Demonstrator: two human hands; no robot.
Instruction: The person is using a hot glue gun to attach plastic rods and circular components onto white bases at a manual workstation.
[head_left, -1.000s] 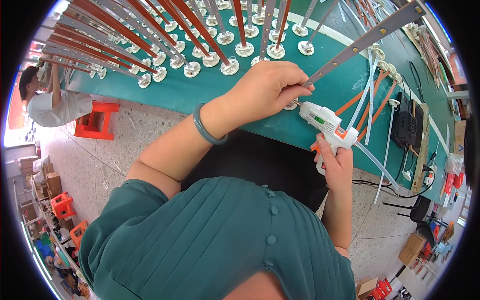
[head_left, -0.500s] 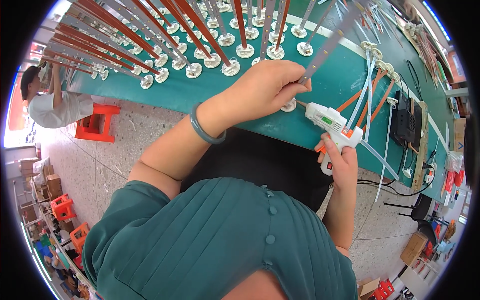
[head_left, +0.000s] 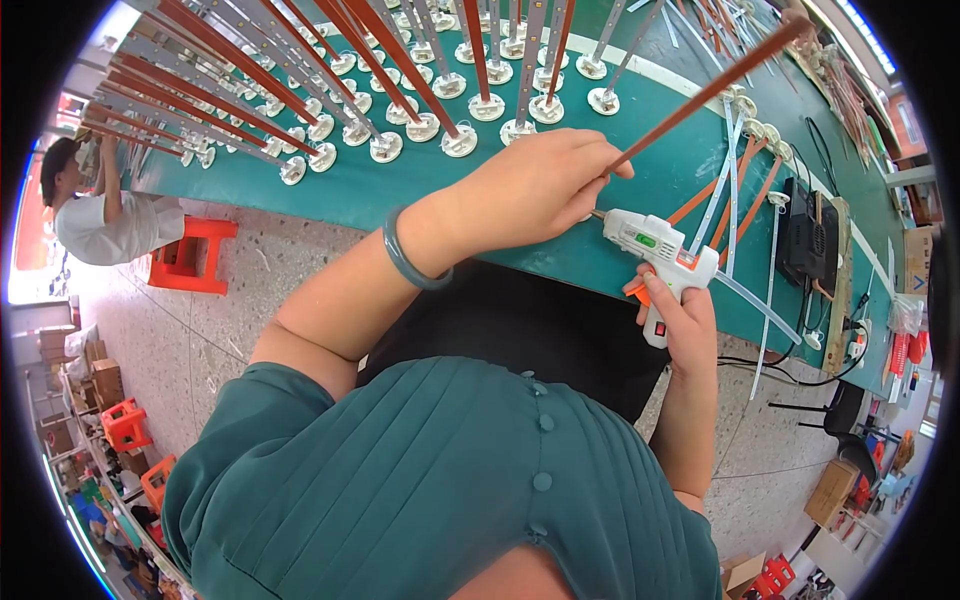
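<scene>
My left hand (head_left: 547, 187) is closed in a pinch on the lower end of a long brown-red strip (head_left: 710, 90), which leans up to the right. The round white base under that hand is almost wholly hidden. In my right hand (head_left: 687, 318) is a white glue gun (head_left: 650, 238) with an orange trigger, its nozzle tip pointing left close below my left fingers. A pale glue stick (head_left: 757, 306) juts from the back of the gun. Whether glue is flowing cannot be made out.
Several grey and brown-red strips stand upright on round white bases (head_left: 459, 141) across the green table (head_left: 350, 205). More strips with bases (head_left: 735, 190) lie at the right, beside a black device (head_left: 808, 235) and cables. A person (head_left: 110, 205) sits far left near a red stool (head_left: 205, 250).
The strip in my left hand has turned from its grey, dotted face to its brown-red face. The glue gun has shifted slightly left, and the base has gone behind my left hand.
</scene>
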